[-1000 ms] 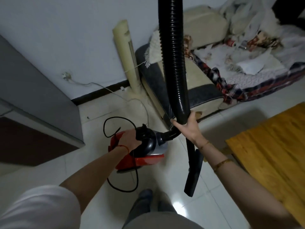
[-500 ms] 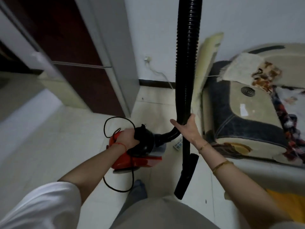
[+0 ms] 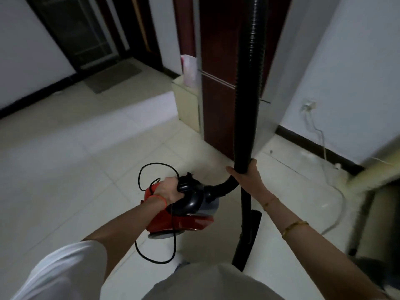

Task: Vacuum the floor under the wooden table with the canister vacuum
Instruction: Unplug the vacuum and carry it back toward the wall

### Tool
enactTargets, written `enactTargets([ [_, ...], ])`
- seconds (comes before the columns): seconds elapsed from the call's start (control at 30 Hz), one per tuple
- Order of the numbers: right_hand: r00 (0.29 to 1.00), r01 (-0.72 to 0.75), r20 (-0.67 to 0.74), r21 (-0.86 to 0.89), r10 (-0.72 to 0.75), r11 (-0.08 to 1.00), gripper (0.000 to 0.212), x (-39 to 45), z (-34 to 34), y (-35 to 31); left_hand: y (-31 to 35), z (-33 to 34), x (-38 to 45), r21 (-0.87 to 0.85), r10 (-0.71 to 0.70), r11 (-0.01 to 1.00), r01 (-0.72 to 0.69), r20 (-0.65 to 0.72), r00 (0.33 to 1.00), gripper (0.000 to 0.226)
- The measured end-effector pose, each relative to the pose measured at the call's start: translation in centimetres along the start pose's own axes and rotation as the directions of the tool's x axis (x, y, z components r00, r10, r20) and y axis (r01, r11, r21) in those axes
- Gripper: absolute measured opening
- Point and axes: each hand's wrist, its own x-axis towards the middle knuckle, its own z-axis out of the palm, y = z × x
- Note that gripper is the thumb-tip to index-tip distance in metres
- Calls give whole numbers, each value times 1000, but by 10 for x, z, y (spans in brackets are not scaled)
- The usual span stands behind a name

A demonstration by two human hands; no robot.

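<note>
A red and black canister vacuum (image 3: 190,219) hangs above the pale tiled floor, carried by its black top handle, which my left hand (image 3: 170,190) grips. A ribbed black hose (image 3: 250,87) rises from its front out of the top of the view. My right hand (image 3: 246,175) holds the hose near its lower bend. The black nozzle tube (image 3: 246,234) hangs down below that hand. The vacuum's black power cord (image 3: 155,252) loops loosely around the body. The wooden table is out of view.
A dark red cabinet or door (image 3: 216,109) stands straight ahead, with a cream box (image 3: 187,105) beside it. A wall socket (image 3: 308,105) with a white cable sits on the right wall. A sofa end (image 3: 372,213) is at far right. A grey doormat (image 3: 112,76) lies far left.
My view has swung left: the sofa and wooden table slid out to the right, and the dark cabinet and doorway came in. Both hands keep the same hold on vacuum and hose.
</note>
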Motion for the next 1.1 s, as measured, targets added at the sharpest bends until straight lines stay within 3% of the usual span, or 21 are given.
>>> enactTargets([
  [0.23,974,112,199,-6,-109,994,60,81,139,-94,-132,-68,43,-66,-138,989,133,-68,988,37],
  [0.57,910,249,354,-50,-216,967,55,173,323,-225,-291,-158,99,-217,-368,917,335,-132,920,36],
  [0.73,836,302,488,-31,-249,953,50,228,420,-281,-368,-200,139,-303,-482,849,432,-114,869,32],
  [0.83,781,352,558,-19,-282,936,35,266,478,-317,-413,-232,167,-340,-535,811,476,-99,839,25],
  [1.1,657,403,694,5,-293,915,61,361,634,-419,-526,-322,229,-374,-641,740,559,-138,755,22],
])
